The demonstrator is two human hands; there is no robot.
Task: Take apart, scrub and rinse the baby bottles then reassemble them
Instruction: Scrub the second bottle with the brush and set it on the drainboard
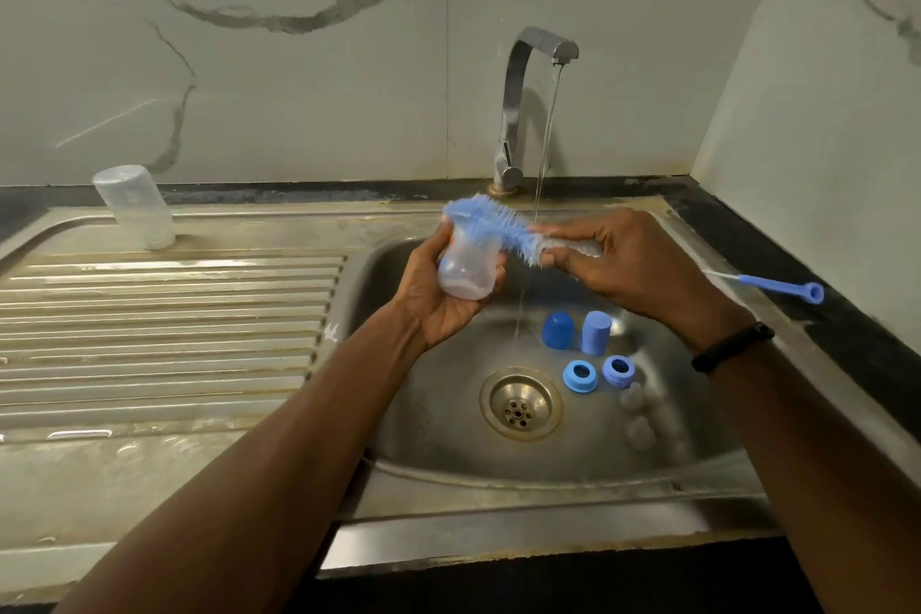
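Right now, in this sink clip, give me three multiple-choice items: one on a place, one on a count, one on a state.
1. Where does the second clear bottle stand?
A. on the drainboard
B. in the basin
C. under the tap

2. How many blue rings lie in the sink?
A. one
B. two
C. four

3. The tap is:
A. off
B. running
C. out of view

Key: 1 A, it stands inverted left of the basin; 2 B, two lie beside the drain; 3 B, a stream falls from the spout.

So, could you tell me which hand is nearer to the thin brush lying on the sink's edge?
The right hand: the thin brush lies just past its wrist. The left hand is farther away across the sink, holding a bottle.
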